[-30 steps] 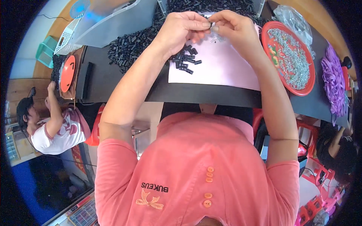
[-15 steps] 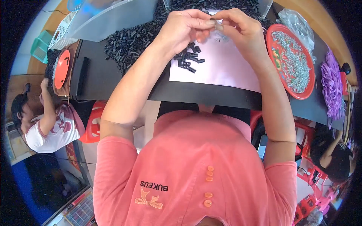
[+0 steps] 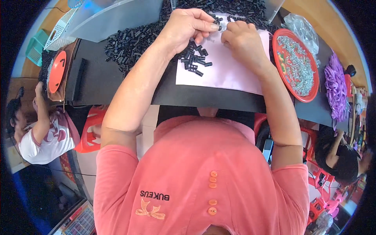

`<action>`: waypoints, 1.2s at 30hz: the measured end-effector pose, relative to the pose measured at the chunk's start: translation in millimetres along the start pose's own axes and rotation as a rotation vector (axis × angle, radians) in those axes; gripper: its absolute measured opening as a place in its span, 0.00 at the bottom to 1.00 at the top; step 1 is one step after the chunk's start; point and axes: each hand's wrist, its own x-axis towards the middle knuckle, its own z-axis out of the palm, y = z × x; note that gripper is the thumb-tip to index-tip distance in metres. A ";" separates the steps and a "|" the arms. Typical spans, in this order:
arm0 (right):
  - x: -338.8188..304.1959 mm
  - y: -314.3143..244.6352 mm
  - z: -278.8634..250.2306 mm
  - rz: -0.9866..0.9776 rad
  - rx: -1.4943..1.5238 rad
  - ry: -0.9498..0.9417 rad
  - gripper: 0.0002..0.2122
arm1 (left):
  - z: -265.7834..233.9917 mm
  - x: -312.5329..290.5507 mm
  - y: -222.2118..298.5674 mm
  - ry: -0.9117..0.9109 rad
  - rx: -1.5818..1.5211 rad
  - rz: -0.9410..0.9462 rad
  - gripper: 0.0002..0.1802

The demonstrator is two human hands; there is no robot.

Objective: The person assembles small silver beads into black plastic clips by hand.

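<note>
Above the far part of a pale pink sheet [image 3: 231,74], my left hand [image 3: 188,29] has thumb and forefinger pinched on a small black plastic piece [image 3: 216,22], partly hidden by the fingers. Close by on the right, my right hand [image 3: 244,41] is curled over the sheet, fingers bent together; what they hold, if anything, is hidden. Small shiny metal pieces [image 3: 223,26] show between the two hands. Below my left hand, a loose group of short black cylinders [image 3: 194,60] lies on the sheet's left part.
A big heap of black cylinders [image 3: 133,47] spreads behind and left, beside a clear plastic bin [image 3: 113,21]. On the right are a red plate [image 3: 279,58] of small silvery parts, a clear bag [image 3: 301,31] and purple strips [image 3: 336,88]. Other people sit at both sides.
My right hand has parted from the left fingertips and lowered slightly toward the sheet, its fingers now curled. My left hand stays nearly in place. The view has shifted a little.
</note>
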 end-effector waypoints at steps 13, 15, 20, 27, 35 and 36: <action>-4.4 7.4 -8.6 0.049 0.174 -0.023 0.06 | 1.3 2.6 -6.4 -0.018 -0.040 -0.075 0.06; -3.9 7.6 -7.6 0.117 0.121 -0.041 0.04 | 2.1 2.7 -5.9 -0.014 -0.037 -0.080 0.06; -5.3 6.9 2.0 0.113 0.074 -0.005 0.03 | 2.3 2.3 -6.0 -0.017 -0.041 -0.080 0.05; -5.0 6.7 0.2 0.140 0.092 0.005 0.04 | 3.8 1.0 -6.7 -0.014 -0.021 -0.077 0.05; 1.6 -2.8 5.9 0.087 0.060 0.082 0.04 | 4.7 2.9 -8.3 0.036 -0.064 -0.052 0.05; 2.6 -4.2 6.2 0.083 0.050 0.069 0.03 | 4.7 2.5 -7.8 0.037 -0.062 -0.045 0.05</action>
